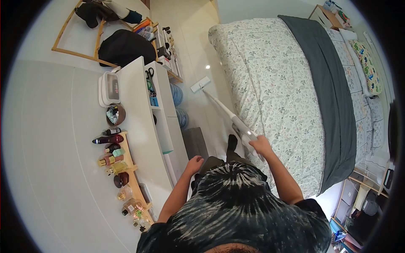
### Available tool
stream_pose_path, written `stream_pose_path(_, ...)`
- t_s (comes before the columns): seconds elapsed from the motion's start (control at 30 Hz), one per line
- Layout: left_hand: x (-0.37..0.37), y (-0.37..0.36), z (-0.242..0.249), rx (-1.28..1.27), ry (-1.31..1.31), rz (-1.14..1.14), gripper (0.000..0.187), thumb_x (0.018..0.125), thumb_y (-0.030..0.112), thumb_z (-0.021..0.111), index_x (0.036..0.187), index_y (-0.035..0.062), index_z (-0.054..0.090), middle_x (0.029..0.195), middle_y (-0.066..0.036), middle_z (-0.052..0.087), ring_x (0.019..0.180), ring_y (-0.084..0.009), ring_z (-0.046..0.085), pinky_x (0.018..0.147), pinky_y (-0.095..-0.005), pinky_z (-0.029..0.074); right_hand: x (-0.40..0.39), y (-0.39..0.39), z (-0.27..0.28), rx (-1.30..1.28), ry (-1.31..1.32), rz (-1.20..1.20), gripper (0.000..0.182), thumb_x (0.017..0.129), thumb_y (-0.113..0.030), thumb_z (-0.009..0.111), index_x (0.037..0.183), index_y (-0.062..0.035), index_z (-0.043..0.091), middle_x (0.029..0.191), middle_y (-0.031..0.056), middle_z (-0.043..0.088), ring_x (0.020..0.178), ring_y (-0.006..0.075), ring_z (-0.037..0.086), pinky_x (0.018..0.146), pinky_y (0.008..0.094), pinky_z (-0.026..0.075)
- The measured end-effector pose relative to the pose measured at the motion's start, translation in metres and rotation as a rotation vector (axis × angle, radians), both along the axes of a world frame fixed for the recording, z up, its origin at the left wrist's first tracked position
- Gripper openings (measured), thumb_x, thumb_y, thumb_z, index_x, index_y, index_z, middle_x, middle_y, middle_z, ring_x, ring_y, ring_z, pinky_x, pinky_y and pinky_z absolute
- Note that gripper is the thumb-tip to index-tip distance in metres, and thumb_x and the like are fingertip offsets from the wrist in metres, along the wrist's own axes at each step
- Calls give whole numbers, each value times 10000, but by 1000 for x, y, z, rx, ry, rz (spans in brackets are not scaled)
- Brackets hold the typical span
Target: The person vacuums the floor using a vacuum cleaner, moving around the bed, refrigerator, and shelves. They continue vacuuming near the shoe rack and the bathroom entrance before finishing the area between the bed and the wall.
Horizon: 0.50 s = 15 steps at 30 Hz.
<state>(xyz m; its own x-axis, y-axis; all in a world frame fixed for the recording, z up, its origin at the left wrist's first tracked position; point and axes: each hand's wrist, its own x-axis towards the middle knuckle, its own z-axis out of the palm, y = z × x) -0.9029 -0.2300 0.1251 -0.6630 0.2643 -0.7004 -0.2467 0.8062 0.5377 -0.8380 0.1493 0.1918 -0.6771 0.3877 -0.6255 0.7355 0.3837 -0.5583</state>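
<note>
Holding a white stick vacuum (242,126) in the right hand (261,146) — fingers wrapped around the handle end, thumb side up top, individual fingertips hidden. Vacuum sits at the foot edge of the bed (274,88): body overlaps that edge in view, can't tell if it touches the cover. Pole slants forward and left; flat floor head (200,84) is down on the pale tile floor (202,110), in the strip between the bed's foot edge and the white cabinet (141,122).

Left hand (195,163) hangs near the cabinet's floor-side edge, just beside a grey block (195,143). Fingers half-curled, nothing seen in them; can't tell if the tips meet the palm.

One black-socked foot (231,143) shows on the floor below the vacuum body. Blue-tinted jugs (182,118) stand on the floor along the cabinet's edge, left of the floor head.

Cabinet, wall-side edge: clear-lidded box (112,87) at the far corner, brown bowl (121,114) nearer, then a wooden riser (134,177) with assorted bottles (116,168). Black-handled scissors (149,73) near the far end.

Bed: dark grey throw (327,97) across it, patterned pillow (366,67) at the opposite edge.
</note>
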Motion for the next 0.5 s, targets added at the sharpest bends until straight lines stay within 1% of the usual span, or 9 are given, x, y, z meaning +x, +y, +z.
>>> stream_pose_path(0.07,-5,1,-6,-28,0,-70,448,843,342,571,1138,4,578,1086,-184,629,1035,-303,598,892,-362,459,30,9,13,-50,-57,-23,356,695,-244,658,751,105,615,592,175,608,504,252,618,488,367,475)
stream_pose_path(0.13,-8,2,-11,-53,-27,-94,452,839,345,571,1135,4,580,1083,-181,630,1034,-302,598,894,-363,458,59,14,22,-82,-25,-167,408,661,-265,669,769,126,629,664,247,619,556,310,630,539,387,482)
stream_pose_path(0.17,-11,3,-13,-76,-41,-118,455,835,348,571,1132,4,582,1079,-177,631,1034,-302,597,896,-364,457,67,14,30,-79,-26,-164,408,661,-265,669,769,126,629,664,247,619,556,310,630,539,387,482)
stream_pose_path(0.23,-16,7,-10,-88,-33,-116,451,833,346,571,1130,6,584,1078,-177,631,1034,-302,597,895,-364,457,74,12,51,-231,-102,-399,312,684,-214,681,708,90,617,585,157,583,442,222,554,432,351,420)
stream_pose_path(0.27,-19,9,-8,-105,-25,-120,448,832,344,571,1128,8,586,1076,-177,631,1034,-303,596,895,-364,457,76,10,50,-227,-97,-387,312,684,-214,681,708,90,617,585,157,583,442,222,554,432,351,420)
stream_pose_path(0.33,-25,12,-5,-97,-11,-99,447,832,342,570,1128,8,586,1076,-178,631,1033,-303,596,894,-363,457,76,5,43,-391,-85,-626,190,726,-127,674,689,20,560,510,33,458,371,136,410,353,291,312)
stream_pose_path(0.37,-28,13,-2,-92,-1,-93,446,832,341,570,1128,7,586,1076,-179,631,1033,-303,595,894,-363,457,71,5,38,-391,-80,-616,190,726,-127,674,689,20,560,510,33,458,371,136,410,353,291,312)
stream_pose_path(0.43,-33,15,3,-86,12,-81,448,830,341,571,1125,5,587,1078,-180,630,1032,-304,595,894,-363,457,56,3,32,-453,-7,-696,181,746,-73,654,658,-31,501,491,-3,406,355,108,362,339,275,269)
stream_pose_path(0.5,-42,14,5,-77,31,-76,449,827,342,573,1123,4,588,1080,-181,629,1032,-305,595,894,-363,457,38,3,26,-481,38,-695,197,750,-70,647,642,-47,483,485,-6,403,343,102,346,335,276,268)
